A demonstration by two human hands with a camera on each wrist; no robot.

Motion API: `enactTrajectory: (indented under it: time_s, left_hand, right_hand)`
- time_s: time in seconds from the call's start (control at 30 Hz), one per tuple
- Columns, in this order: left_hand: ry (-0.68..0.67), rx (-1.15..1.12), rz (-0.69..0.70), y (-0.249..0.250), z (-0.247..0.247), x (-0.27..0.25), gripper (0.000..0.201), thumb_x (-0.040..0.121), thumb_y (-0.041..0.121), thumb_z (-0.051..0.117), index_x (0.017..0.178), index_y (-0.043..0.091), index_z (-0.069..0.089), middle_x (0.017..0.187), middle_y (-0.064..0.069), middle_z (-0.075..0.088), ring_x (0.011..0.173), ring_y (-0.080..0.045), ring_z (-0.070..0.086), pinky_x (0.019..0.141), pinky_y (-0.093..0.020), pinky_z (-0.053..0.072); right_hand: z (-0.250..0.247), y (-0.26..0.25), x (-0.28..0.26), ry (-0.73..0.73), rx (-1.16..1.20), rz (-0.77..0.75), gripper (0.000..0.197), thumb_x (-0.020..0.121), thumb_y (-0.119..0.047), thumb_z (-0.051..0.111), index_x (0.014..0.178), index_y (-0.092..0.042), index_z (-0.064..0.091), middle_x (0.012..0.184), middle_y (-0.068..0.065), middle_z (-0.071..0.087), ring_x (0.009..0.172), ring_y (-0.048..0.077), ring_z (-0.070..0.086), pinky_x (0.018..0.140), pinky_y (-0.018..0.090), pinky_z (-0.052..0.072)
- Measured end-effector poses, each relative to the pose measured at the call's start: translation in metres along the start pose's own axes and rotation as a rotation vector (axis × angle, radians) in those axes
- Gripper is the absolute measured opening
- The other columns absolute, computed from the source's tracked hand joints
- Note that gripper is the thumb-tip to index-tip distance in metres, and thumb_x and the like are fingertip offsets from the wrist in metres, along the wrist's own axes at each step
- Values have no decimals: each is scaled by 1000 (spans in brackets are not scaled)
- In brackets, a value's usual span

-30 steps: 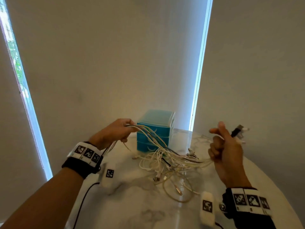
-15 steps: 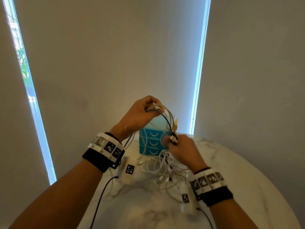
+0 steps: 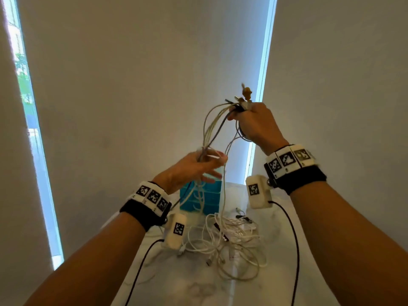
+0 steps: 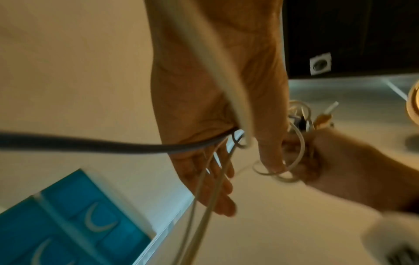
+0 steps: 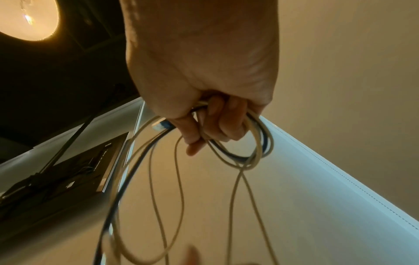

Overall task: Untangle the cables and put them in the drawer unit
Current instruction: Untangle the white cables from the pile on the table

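Right hand: the right hand [image 3: 257, 125] is up high on the right, fist closed round a bunch of cables [image 3: 215, 127]; plug ends stick out above the knuckles.
Left hand: the left hand [image 3: 194, 171] is lower and nearer, fingers mostly straight and spread, with the strands running across the palm and the thumb against them; whether it really clamps them I cannot tell.
Only the right wrist view: the right hand's fingers [image 5: 224, 122] are curled through several loops, pale cords plus one dark one, and a lit round lamp [image 5: 27, 19] shows top left.
Only the left wrist view: a thick grey cord [image 4: 95, 145] crosses the palm, and curved handles show on the drawer fronts.
Drawer unit: the drawer unit [image 3: 210, 200] is a blue translucent plastic box at the far side of the table [image 3: 198, 288], behind the hanging strands, partly covered by the left hand.
Loose heap: a tangled pile [image 3: 229, 237] of thin white leads lies on the table, just nearer than the drawers.
Hard to make out: the plug ends are blurred; how many cables are held cannot be counted.
Surface: the tabletop looks pale and marbled.
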State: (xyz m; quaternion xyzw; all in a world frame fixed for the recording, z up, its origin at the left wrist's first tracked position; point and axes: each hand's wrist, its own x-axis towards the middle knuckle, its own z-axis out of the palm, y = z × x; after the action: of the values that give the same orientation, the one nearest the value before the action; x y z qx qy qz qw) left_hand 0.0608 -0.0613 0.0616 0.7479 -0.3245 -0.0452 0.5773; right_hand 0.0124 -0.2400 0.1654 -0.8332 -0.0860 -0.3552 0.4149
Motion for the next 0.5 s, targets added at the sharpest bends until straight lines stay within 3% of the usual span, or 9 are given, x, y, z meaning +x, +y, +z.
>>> enactTrajectory:
  time_s: [0.1,0.2,0.27,0.33,0.37,0.43,0.5]
  left_hand:
    - [2,-59,-14,-3,19,-2,55,101,50,67,148,24,53,140,-1,65,99,-23,80,82,-38,66]
    - [145,-157,-14,-1,23,7,69,99,53,69,154,25,36,150,-7,56,96,-26,81,87,-47,67]
    - [208,-194,10,-1,21,13,75,97,52,72,153,35,24,162,-9,42,99,-25,81,89,-47,66]
    - [236,-192,39,-2,17,16,89,95,51,76,154,49,10,172,-7,24,106,-25,79,94,-45,65]
    - [242,-198,48,-5,13,17,98,94,49,78,155,54,2,174,-6,19,109,-24,77,95,-45,64]
    - [276,-215,89,-15,1,16,113,93,41,81,158,58,-9,176,-4,14,114,-25,76,92,-42,65]
    - [359,-232,119,-28,-18,12,122,90,32,86,159,58,-11,178,-4,6,125,-30,70,84,-39,67]
  right_hand:
    - [1,-14,2,-6,-51,-112,19,107,-23,60,96,-21,76,86,-10,70,81,5,63,71,23,42]
    - [3,-24,4,68,-50,-220,17,108,-25,62,97,-26,75,79,-20,66,76,0,62,69,15,43]
    - [-2,-30,6,171,-18,-267,18,107,-25,63,99,-22,79,78,-20,67,74,2,64,66,7,44]
    - [-7,-35,4,176,-10,-266,19,105,-26,65,94,-18,79,78,-14,70,76,9,66,68,8,46]
    - [-10,-36,3,112,-25,-246,19,104,-28,67,93,-19,80,83,-9,73,82,12,68,76,15,49]
    - [-17,-35,-3,-142,-113,-183,18,99,-30,72,109,-18,81,108,-3,77,102,18,70,90,31,52]
    - [-24,-24,-10,-402,-215,-50,37,92,-26,82,127,-19,72,122,-9,70,104,14,65,94,33,50]
